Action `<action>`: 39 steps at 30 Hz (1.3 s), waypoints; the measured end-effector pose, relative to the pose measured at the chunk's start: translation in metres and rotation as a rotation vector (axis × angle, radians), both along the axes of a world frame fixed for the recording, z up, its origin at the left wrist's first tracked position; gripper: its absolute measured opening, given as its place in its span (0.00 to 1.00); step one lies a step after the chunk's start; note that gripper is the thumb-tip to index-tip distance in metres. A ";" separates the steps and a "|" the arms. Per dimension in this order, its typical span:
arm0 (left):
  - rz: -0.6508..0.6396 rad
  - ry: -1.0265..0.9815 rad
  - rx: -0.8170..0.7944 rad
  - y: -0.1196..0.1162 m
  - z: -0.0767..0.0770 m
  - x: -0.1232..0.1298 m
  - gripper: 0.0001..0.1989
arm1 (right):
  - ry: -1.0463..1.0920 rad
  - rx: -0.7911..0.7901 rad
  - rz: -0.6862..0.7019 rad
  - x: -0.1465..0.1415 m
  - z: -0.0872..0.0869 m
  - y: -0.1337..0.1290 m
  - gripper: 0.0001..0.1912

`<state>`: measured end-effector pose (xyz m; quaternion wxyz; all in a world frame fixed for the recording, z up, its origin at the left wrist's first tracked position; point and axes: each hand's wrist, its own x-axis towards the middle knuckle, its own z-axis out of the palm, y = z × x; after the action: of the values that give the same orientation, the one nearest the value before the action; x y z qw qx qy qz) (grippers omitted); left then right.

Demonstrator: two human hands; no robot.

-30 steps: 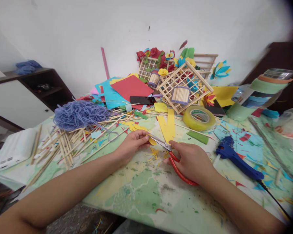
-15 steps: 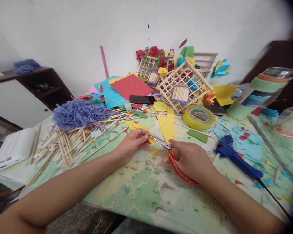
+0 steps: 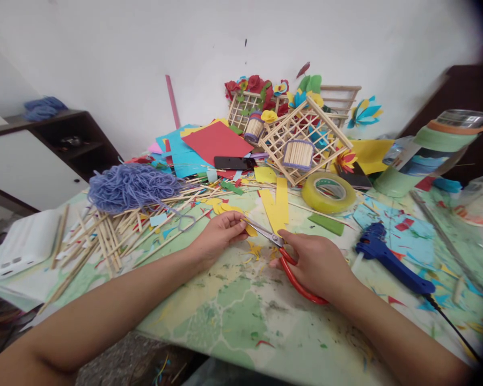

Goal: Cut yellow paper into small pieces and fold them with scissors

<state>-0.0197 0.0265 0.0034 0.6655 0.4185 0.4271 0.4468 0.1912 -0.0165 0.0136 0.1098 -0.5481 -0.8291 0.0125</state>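
Observation:
My right hand (image 3: 316, 261) grips a pair of scissors (image 3: 301, 284) by its red handles, with the blades pointing up and left. Between the thumb and fingers of my left hand (image 3: 221, 236) is a small piece of yellow paper (image 3: 251, 230), partly hidden by the fingers. The blades lie against this piece, near my left fingertips. Just beyond the scissors lie yellow paper strips (image 3: 282, 201). Cut yellow petal shapes (image 3: 219, 206) rest behind my left hand, and yellow scraps (image 3: 255, 250) lie beneath the blades.
Purple yarn (image 3: 134, 187) and many thin wooden sticks (image 3: 108, 241) spread on the left. Stick lattices (image 3: 306, 145) with paper flowers stand at the back, near a tape roll (image 3: 328, 193). On the right are a blue glue gun (image 3: 394, 262) and a green bottle (image 3: 422, 155).
Both hands, the scissors and the yellow piece keep almost the same place. The whole view has shifted very slightly.

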 end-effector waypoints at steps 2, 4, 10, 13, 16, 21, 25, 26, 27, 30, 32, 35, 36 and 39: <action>-0.001 -0.004 -0.005 0.000 0.001 0.000 0.10 | 0.003 0.002 0.001 0.000 0.000 0.000 0.24; -0.004 -0.011 -0.007 0.000 0.002 0.000 0.11 | 0.009 0.004 0.004 0.001 -0.001 0.000 0.25; -0.029 -0.019 0.006 0.001 -0.002 -0.002 0.10 | 0.011 0.017 0.008 0.001 -0.001 0.000 0.27; -0.028 -0.013 0.011 0.002 -0.004 -0.002 0.11 | 0.007 0.018 0.001 0.001 -0.001 0.000 0.27; -0.020 -0.003 0.006 0.003 -0.003 -0.002 0.11 | 0.004 0.009 -0.011 0.001 -0.001 -0.001 0.26; -0.009 0.008 0.011 0.003 -0.002 -0.002 0.12 | -0.017 0.013 -0.021 0.000 -0.001 0.000 0.24; -0.016 0.020 0.046 0.004 -0.005 -0.003 0.12 | -0.023 0.011 -0.024 0.000 -0.001 0.000 0.25; -0.016 0.020 0.053 0.004 -0.006 -0.003 0.12 | -0.024 0.010 -0.022 0.000 0.000 0.000 0.26; -0.015 0.022 0.060 0.005 -0.006 -0.003 0.12 | -0.024 0.010 -0.022 0.000 0.000 0.000 0.26; -0.017 0.030 0.078 0.006 -0.006 -0.004 0.12 | -0.020 0.005 -0.027 0.000 0.000 0.000 0.25; -0.016 0.038 0.090 0.006 -0.007 -0.004 0.12 | -0.019 0.001 -0.028 0.000 0.000 0.000 0.24; -0.016 0.058 0.098 0.007 -0.007 -0.005 0.12 | -0.020 -0.003 -0.022 0.001 0.000 0.000 0.24; -0.015 0.065 0.097 0.007 -0.007 -0.005 0.13 | -0.021 -0.006 -0.020 0.001 0.001 0.000 0.25; -0.010 0.073 0.091 0.008 -0.007 -0.005 0.13 | -0.020 -0.011 -0.023 0.001 0.001 0.001 0.26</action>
<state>-0.0245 0.0343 -0.0040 0.6320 0.4665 0.4280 0.4469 0.1919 -0.0159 0.0151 0.0985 -0.5581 -0.8238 0.0105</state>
